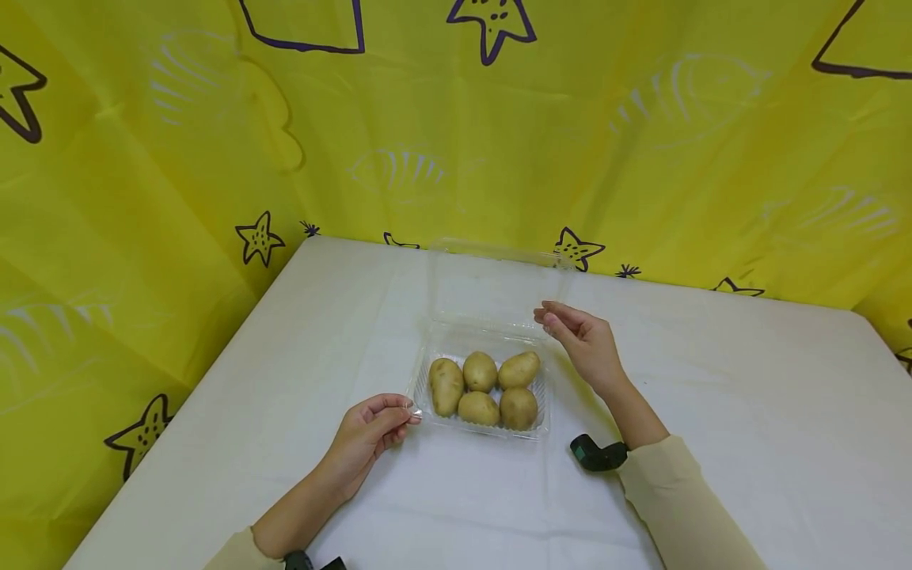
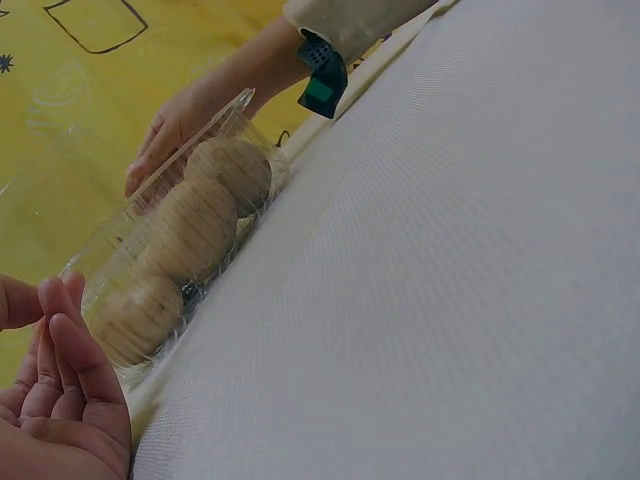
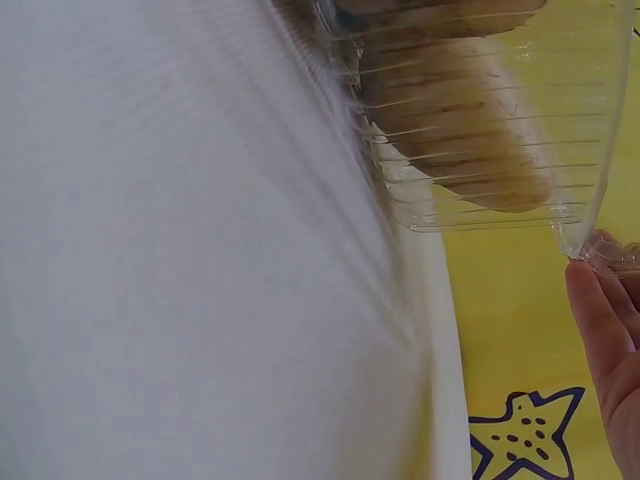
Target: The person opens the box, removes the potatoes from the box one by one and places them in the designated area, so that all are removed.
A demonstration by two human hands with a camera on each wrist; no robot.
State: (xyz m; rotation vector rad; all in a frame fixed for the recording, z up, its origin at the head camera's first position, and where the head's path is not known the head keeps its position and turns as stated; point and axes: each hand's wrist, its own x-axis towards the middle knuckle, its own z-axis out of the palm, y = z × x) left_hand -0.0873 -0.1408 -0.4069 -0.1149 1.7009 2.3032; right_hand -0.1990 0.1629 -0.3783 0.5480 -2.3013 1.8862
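Observation:
A clear plastic clamshell container (image 1: 466,430) stands on the white table with its lid (image 1: 499,277) raised behind it. Several potatoes (image 1: 480,370) lie inside, in two rows. At the near left corner, my left hand (image 1: 374,427) pinches the container's rim between thumb and fingers. My right hand (image 1: 584,344) is at the far right corner beside the hinge, fingertips together on the plastic edge. In the right wrist view, the fingers (image 3: 598,320) meet the clear corner, with plastic lying over them. The left wrist view shows the potatoes (image 2: 190,230) through the ribbed side wall.
White cloth covers the table (image 1: 748,412). A yellow curtain (image 1: 442,119) printed with stars and fish hangs behind it and along the left side. A dark wrist camera (image 1: 597,454) sits on the right wrist, close above the table.

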